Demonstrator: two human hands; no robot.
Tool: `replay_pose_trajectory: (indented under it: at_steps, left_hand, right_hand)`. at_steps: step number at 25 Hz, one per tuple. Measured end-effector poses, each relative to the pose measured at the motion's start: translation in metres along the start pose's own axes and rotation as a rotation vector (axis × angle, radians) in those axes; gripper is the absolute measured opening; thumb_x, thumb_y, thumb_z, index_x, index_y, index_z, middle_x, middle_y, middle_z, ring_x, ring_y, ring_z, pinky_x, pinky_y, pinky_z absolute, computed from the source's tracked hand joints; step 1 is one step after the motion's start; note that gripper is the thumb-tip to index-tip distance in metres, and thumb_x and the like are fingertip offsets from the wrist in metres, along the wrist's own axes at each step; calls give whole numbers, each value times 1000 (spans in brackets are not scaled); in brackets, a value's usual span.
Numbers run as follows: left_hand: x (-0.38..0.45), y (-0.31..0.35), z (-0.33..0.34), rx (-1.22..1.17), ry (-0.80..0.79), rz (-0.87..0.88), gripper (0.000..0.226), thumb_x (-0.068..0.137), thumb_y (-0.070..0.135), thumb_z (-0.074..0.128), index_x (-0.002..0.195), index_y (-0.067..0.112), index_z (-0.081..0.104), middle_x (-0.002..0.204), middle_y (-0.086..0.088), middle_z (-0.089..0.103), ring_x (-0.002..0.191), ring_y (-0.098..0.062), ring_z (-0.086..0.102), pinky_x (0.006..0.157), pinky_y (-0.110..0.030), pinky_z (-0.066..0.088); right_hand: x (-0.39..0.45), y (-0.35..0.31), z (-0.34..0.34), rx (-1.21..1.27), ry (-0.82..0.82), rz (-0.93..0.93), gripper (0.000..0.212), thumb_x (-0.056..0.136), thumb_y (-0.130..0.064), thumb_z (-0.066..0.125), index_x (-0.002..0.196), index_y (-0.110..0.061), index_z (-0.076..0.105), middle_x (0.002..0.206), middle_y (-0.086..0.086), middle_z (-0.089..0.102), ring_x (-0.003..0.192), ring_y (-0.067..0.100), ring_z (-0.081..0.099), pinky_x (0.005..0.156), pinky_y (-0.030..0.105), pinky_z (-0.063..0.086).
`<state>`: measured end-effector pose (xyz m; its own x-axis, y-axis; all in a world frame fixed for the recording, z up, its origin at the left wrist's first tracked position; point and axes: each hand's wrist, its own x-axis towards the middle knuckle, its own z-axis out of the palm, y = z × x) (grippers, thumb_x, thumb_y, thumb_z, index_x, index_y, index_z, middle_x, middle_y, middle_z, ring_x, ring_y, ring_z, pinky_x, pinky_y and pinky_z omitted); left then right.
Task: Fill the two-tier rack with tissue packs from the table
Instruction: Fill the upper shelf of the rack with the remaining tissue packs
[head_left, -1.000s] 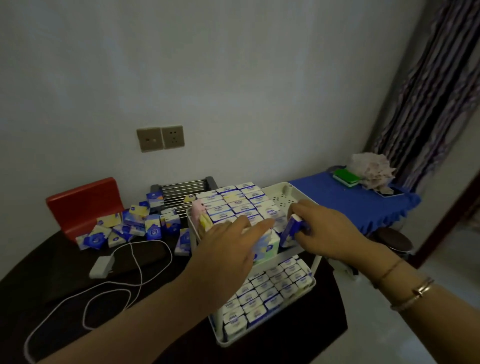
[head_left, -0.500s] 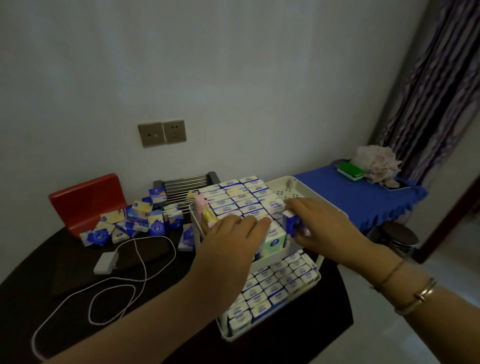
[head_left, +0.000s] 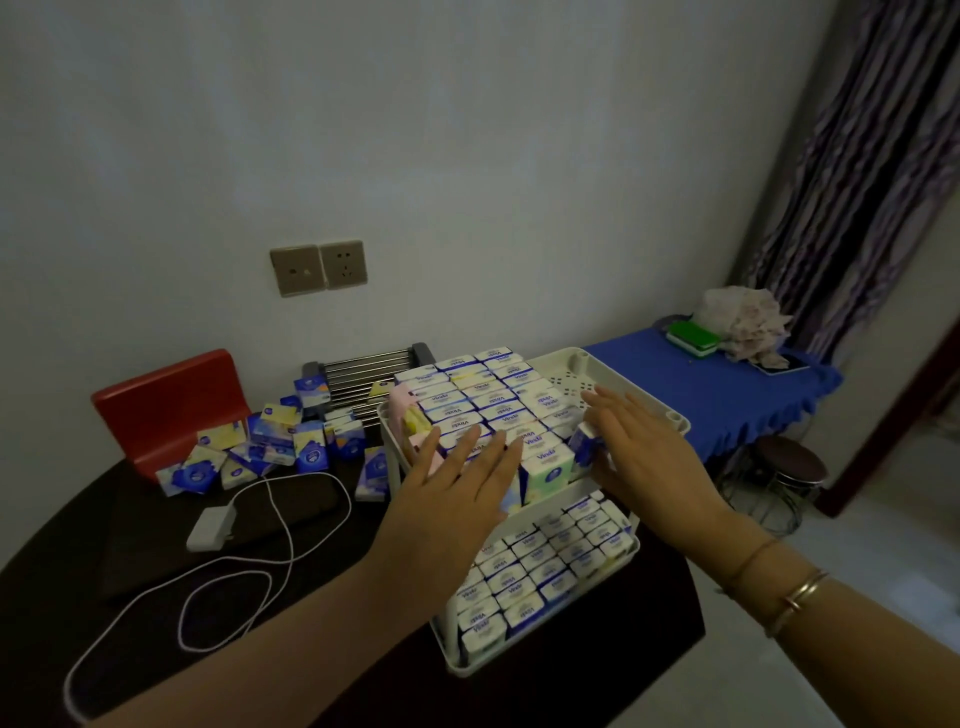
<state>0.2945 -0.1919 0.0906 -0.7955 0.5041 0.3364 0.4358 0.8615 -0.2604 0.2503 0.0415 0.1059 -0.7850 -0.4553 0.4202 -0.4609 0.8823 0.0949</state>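
— Where's the rack?
— The white two-tier rack (head_left: 652, 402) stands on the dark table (head_left: 78, 545), both tiers packed with tissue packs (head_left: 483, 400).
— Your hands?
— My left hand (head_left: 447, 499) lies flat, fingers straight, on the top packs; my right hand (head_left: 649, 457), fingers straight, touches a blue pack (head_left: 584, 447) at the tier's edge.
— Leftovers?
— Loose packs (head_left: 270, 441) by the red box (head_left: 166, 400).

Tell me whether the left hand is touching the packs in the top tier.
Touching. The head view shows the left hand lying flat, fingers straight, on the top-tier packs.

Rack (head_left: 631, 387) on table (head_left: 156, 561), loose tissue packs (head_left: 270, 447) to its left
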Motion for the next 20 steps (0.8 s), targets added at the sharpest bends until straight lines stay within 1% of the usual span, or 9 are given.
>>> replay_pose_trajectory:
  at_steps: [2,4,6,9,11,13,15,18,20]
  left_hand:
    - [1,-2,0,-7,-1,9,65,89,51,46,143,16,35,144,-4,46,132,-28,44,108,-59,27]
    - [2,-1,-6,-22,-37,18,63,92,52,26,142,16,41,144,-4,46,133,-27,42,104,-55,22]
    - [3,0,-9,-30,-68,33,64,92,52,24,139,15,46,140,-4,50,131,-26,46,103,-55,21]
    - [4,1,-11,-48,-145,59,63,92,53,23,137,16,49,136,-4,55,125,-25,52,103,-55,20]
    - [4,-3,-19,-86,-158,35,67,94,55,11,141,18,42,142,-3,49,131,-25,46,108,-56,12]
    - [1,-12,-32,-100,-122,-16,72,89,57,-4,150,24,17,157,2,21,145,-22,19,113,-54,-8]
    - [-8,-32,-44,-137,-28,-92,65,91,55,-5,150,29,1,159,7,0,147,-16,-3,114,-53,-16]
    - [-37,-80,-53,-210,-24,-251,53,100,47,15,150,32,7,159,9,5,147,-13,-1,115,-51,-12]
    - [-70,-116,-49,-248,-19,-345,52,99,48,19,148,31,19,157,7,17,146,-14,9,117,-52,-4]
  right_hand:
    - [1,-3,0,61,-5,-6,68,69,-21,81,127,-14,47,143,11,46,133,28,42,108,39,30]
    - [0,-3,0,150,-79,-24,76,82,-27,68,146,-18,27,156,4,19,145,19,17,117,35,12]
    - [-1,-1,-1,177,-222,-37,79,91,-31,50,151,-26,-1,157,-5,-13,145,12,-11,117,34,-8]
    - [2,0,-7,86,-369,-21,85,87,-25,44,147,-32,-16,153,-7,-25,142,10,-22,112,36,-19]
    - [6,-4,-14,14,-396,3,89,85,-21,46,148,-32,-17,155,-6,-22,142,11,-22,111,38,-19]
    - [13,-19,-28,15,-330,57,92,84,-12,51,148,-32,-11,158,-4,-13,145,14,-17,115,39,-15]
    - [26,-49,-48,161,-206,121,92,80,3,52,150,-29,2,160,-2,2,147,15,-4,119,37,-5]
    - [57,-113,-70,333,-51,110,80,78,10,43,147,-24,20,154,2,25,144,18,15,118,37,13]
    - [80,-162,-67,405,-1,25,66,81,-2,42,144,-19,30,146,6,39,138,23,30,114,40,24]
